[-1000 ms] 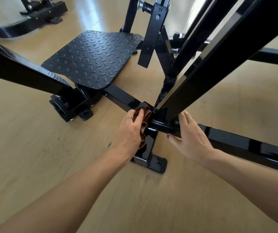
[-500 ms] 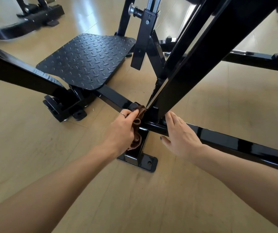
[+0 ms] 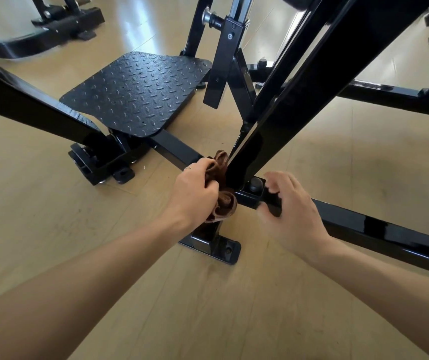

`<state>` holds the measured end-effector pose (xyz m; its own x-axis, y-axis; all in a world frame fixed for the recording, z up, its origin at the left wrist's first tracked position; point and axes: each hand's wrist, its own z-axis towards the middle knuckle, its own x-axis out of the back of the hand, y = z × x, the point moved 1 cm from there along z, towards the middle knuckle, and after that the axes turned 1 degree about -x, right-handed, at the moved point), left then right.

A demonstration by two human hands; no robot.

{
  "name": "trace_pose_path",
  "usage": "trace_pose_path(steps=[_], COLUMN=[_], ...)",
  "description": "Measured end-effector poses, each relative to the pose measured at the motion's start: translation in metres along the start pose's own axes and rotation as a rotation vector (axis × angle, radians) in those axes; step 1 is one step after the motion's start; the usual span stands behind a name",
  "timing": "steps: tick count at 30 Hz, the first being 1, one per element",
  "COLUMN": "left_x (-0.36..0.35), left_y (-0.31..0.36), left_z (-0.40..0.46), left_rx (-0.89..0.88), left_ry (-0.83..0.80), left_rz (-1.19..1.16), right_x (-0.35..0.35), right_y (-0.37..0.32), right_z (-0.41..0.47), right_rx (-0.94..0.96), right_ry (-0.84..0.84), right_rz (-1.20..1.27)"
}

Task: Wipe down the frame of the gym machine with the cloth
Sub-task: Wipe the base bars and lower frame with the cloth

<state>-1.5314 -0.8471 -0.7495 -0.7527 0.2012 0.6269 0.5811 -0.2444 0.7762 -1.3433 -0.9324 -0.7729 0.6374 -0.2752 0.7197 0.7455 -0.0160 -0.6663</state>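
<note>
At the frame (image 3: 379, 229) joint, left hand (image 3: 195, 193) clutches cloth (image 3: 222, 201) against the upright (nearer); right hand (image 3: 291, 206) fingers curl around the horizontal bar.

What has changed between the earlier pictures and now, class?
The right hand, earlier flat on the glossy black steel floor bar, has curled its fingers around it beside the joint. The left hand still grips the bunched brown cloth against the same joint. The machine has not moved.
</note>
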Motion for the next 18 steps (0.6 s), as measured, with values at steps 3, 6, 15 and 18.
trace_pose_path(steps=[3, 6, 15, 18], left_x=[-0.003, -0.011, -0.006, 0.016], left_y=[0.004, 0.016, 0.038, 0.034], left_z=[-0.001, -0.002, -0.007, 0.011], left_rx=[0.120, 0.202, 0.119, 0.045], left_ry=[-0.032, -0.064, -0.364, -0.174], left_rz=[-0.139, -0.288, -0.423, -0.240], right_x=[0.005, 0.002, 0.018, 0.043], right_y=[-0.020, -0.038, -0.017, 0.003], right_z=[-0.002, 0.001, 0.000, 0.011], right_rx=[-0.348, -0.605, -0.701, -0.633], right_ry=[-0.123, -0.394, -0.541, -0.525], right_rz=[0.485, 0.864, 1.204, 1.059])
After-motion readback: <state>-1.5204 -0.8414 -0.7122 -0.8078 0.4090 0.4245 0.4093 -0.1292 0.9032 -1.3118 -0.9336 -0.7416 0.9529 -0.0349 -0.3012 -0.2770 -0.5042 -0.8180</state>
